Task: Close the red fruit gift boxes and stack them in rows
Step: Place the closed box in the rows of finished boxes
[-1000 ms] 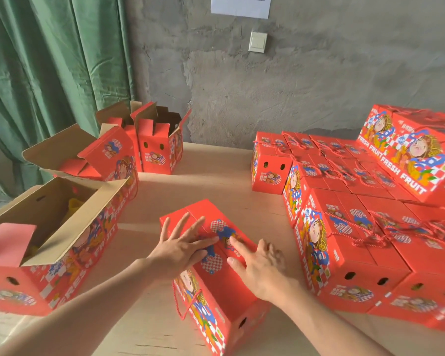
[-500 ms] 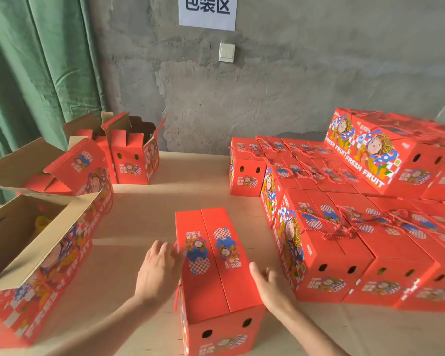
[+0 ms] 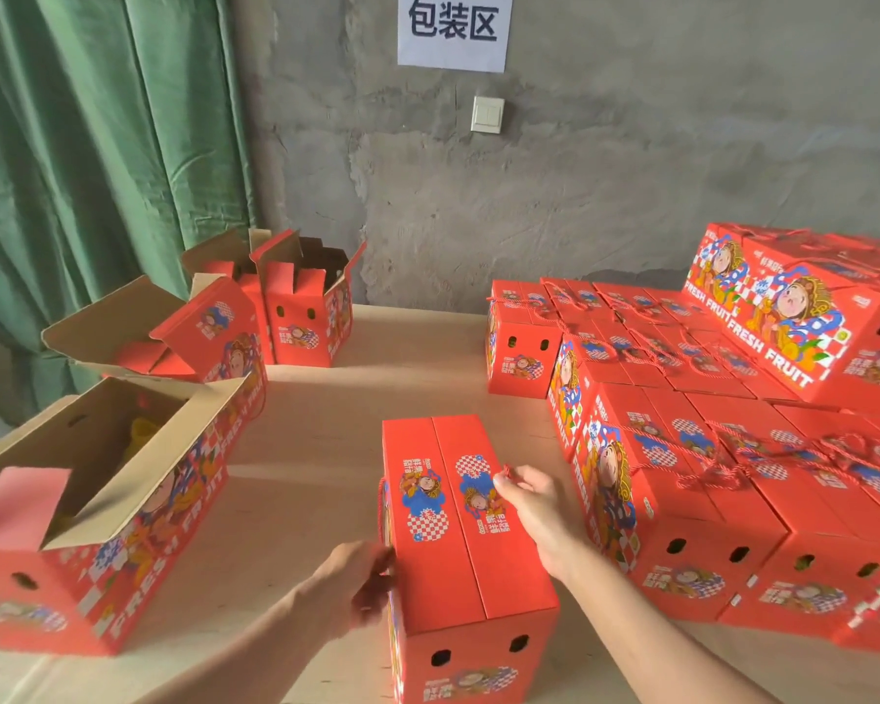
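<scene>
A closed red fruit gift box (image 3: 453,566) stands on the wooden table (image 3: 326,480) right in front of me, both lid flaps down. At the box's left side my left hand (image 3: 359,586) has its fingers curled round the left red rope handle (image 3: 381,505). On the box's right top edge, my right hand (image 3: 534,510) pinches the other red rope handle (image 3: 507,472) between thumb and fingers. Rows of closed red boxes (image 3: 682,449) fill the table to the right, with more boxes (image 3: 793,322) stacked on them at the back.
Three open red boxes stand on the left: a near one (image 3: 87,510) with its cardboard flaps up, a middle one (image 3: 184,337), and a far one (image 3: 301,307) by the wall. A green curtain (image 3: 82,170) hangs at the left. A grey wall closes the back.
Both hands left the lid after pressing it flat, slid down to the box's sides and took hold of the rope handles. The box was turned end-on to me.
</scene>
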Demonstrator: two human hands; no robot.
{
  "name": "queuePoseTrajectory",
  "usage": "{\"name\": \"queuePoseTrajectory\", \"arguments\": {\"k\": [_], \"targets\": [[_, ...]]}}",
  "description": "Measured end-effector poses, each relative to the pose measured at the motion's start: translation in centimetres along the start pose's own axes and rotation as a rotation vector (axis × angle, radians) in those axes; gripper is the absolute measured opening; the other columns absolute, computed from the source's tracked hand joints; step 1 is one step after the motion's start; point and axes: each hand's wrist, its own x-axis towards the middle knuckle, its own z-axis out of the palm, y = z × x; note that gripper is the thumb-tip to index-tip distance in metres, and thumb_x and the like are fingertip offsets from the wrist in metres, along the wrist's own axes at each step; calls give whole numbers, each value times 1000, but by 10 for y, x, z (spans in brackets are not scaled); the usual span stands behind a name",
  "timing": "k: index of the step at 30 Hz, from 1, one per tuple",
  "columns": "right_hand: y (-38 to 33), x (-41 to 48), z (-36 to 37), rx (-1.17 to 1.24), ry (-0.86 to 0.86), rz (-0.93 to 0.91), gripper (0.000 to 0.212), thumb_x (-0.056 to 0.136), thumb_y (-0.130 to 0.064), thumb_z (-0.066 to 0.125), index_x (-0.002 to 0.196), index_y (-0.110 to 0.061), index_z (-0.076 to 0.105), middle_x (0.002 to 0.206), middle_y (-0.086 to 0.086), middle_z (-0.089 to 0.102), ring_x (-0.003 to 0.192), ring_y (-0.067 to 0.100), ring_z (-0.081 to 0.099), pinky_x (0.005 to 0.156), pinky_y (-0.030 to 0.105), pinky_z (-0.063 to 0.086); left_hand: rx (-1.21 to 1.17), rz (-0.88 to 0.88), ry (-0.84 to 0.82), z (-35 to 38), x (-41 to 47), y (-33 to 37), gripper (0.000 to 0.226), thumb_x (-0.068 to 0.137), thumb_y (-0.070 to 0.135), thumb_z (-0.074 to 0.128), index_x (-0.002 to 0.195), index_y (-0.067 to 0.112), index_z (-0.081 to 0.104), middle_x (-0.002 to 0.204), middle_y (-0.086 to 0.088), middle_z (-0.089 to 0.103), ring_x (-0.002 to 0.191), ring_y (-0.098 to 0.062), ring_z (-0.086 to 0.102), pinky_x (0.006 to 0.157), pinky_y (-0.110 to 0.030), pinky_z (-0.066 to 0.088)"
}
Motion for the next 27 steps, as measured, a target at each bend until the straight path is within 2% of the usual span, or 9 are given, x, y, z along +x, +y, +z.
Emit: {"name": "queuePoseTrajectory", "arguments": {"k": [4, 7, 12, 14, 16, 18, 20, 22, 27], "targets": [[-45, 1, 5, 17, -126, -175, 13, 94, -10, 54, 87, -7, 64, 83, 1, 66, 79, 13, 61, 67, 12, 46, 8, 225, 64, 3, -7, 26, 31, 90, 7, 45, 63, 9, 61, 65, -9, 57, 57, -20, 47, 59, -26, 35], [-78, -6, 16, 79, -297, -241, 19, 97, -4, 44, 86, -8, 60, 86, 5, 70, 76, 17, 67, 73, 24, 51, 123, 480, 119, 7, -17, 52, 32, 95, 4, 39, 66, 10, 50, 74, -13, 45, 62, -17, 37, 58, -28, 28], [-88, -15, 29, 169, -455, -58, 21, 99, -4, 38, 92, -5, 58, 79, 10, 70, 70, 21, 65, 69, 28, 48, 220, 969, 187, 19, -44, 105, 26, 99, 8, 42, 77, 8, 56, 73, -1, 54, 67, -11, 44, 63, -23, 37], [-88, -16, 31, 252, -488, 36, 23, 98, -4, 37, 91, -6, 59, 72, 8, 71, 66, 19, 67, 68, 28, 48, 340, 1066, 175, 23, -51, 120, 26, 97, 8, 44, 79, 15, 61, 76, 2, 60, 67, -7, 49, 65, -21, 40], [-89, -17, 31, 289, -523, 83, 26, 96, -5, 38, 89, -4, 63, 70, 8, 71, 67, 20, 68, 69, 26, 52, 437, 1085, 116, 22, -50, 119, 30, 96, 5, 45, 80, 23, 63, 81, 2, 64, 71, -7, 54, 69, -23, 42], [-89, -19, 31, 341, -540, 156, 27, 95, -8, 41, 82, -4, 65, 61, 7, 66, 58, 18, 62, 67, 28, 53, 496, 1086, 122, 16, -42, 110, 27, 94, 1, 48, 87, 19, 67, 88, 2, 67, 80, -10, 61, 77, -25, 45], [-91, -17, 29, 441, -480, 246, 30, 95, -11, 43, 73, -4, 63, 49, 2, 48, 40, 11, 45, 56, 27, 48, 556, 1017, 247, 9, -30, 99, 18, 90, 2, 53, 92, 8, 70, 93, -2, 69, 89, -19, 64, 79, -27, 46], [-98, -10, 24, 494, -373, 286, 28, 96, -14, 42, 75, -4, 58, 39, -4, 36, 33, 10, 38, 57, 27, 42, 646, 859, 377, 1, -18, 81, 15, 88, 9, 57, 95, 5, 70, 97, -9, 68, 93, -26, 63, 74, -27, 43], [-132, -5, 25, 284, -258, 292, 26, 95, -24, 45, 72, -13, 50, 62, 1, 59, 59, 16, 57, 63, 29, 35, 798, 748, 289, -7, -4, 39, 25, 87, 15, 60, 111, 15, 65, 113, -5, 61, 101, -20, 54, 81, -26, 42]]}}
